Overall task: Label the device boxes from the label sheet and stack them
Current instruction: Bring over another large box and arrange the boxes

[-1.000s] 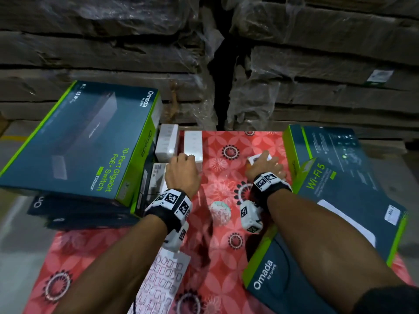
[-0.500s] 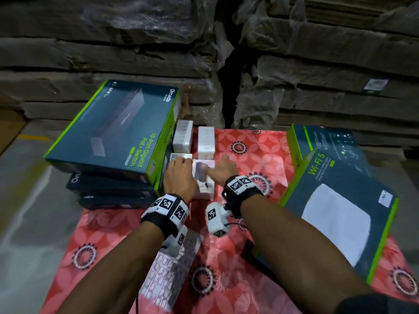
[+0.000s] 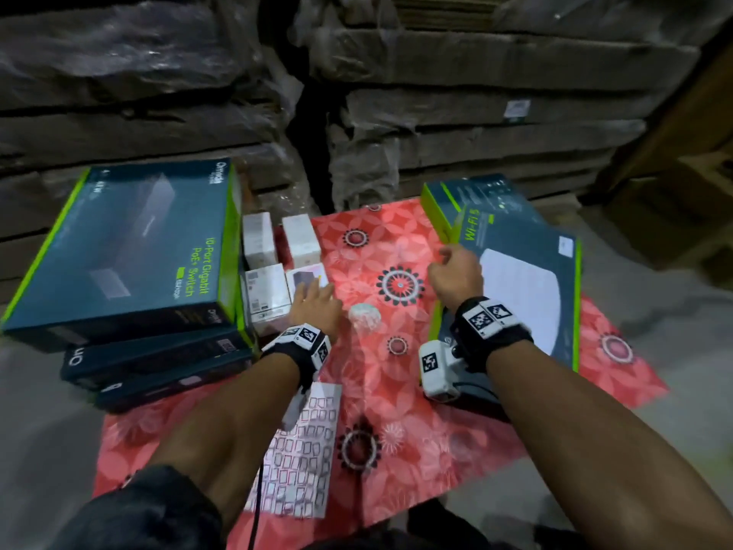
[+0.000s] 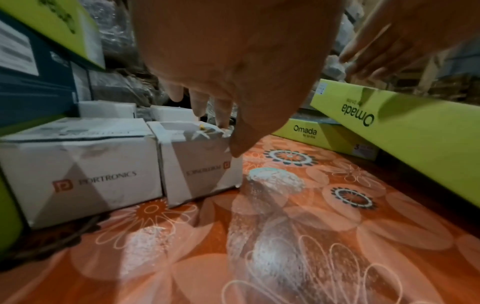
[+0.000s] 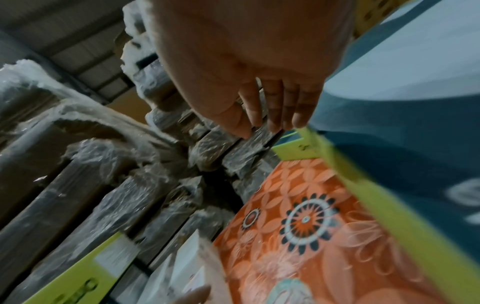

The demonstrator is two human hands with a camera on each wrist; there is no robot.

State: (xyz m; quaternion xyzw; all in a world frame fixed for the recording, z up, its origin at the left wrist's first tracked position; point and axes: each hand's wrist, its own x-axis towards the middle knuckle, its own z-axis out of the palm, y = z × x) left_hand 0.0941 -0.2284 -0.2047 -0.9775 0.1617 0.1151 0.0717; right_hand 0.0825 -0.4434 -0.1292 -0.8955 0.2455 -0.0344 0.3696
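Several small white device boxes sit between two stacks of big boxes. My left hand (image 3: 313,288) lies on the near right small box (image 3: 308,275), fingers straight on its top; in the left wrist view the left hand (image 4: 223,135) has its thumb down the right side of that Portronics box (image 4: 200,166). A twin box (image 3: 265,291) stands to its left. My right hand (image 3: 450,258) hovers by the green left edge of the Wi-Fi 5 box (image 3: 523,287), holding nothing; its fingers (image 5: 272,121) hang loosely. The label sheet (image 3: 305,450) lies under my left forearm.
A stack of teal and green Omada boxes (image 3: 131,248) fills the left side. Another Omada box (image 3: 480,192) lies behind the Wi-Fi 5 box. All rest on a red floral cloth (image 3: 396,391). Wrapped cardboard bundles (image 3: 476,113) wall off the back.
My right hand left the small white boxes and swung right to the Wi-Fi 5 box's edge. My left hand shifted right onto the near right small box.
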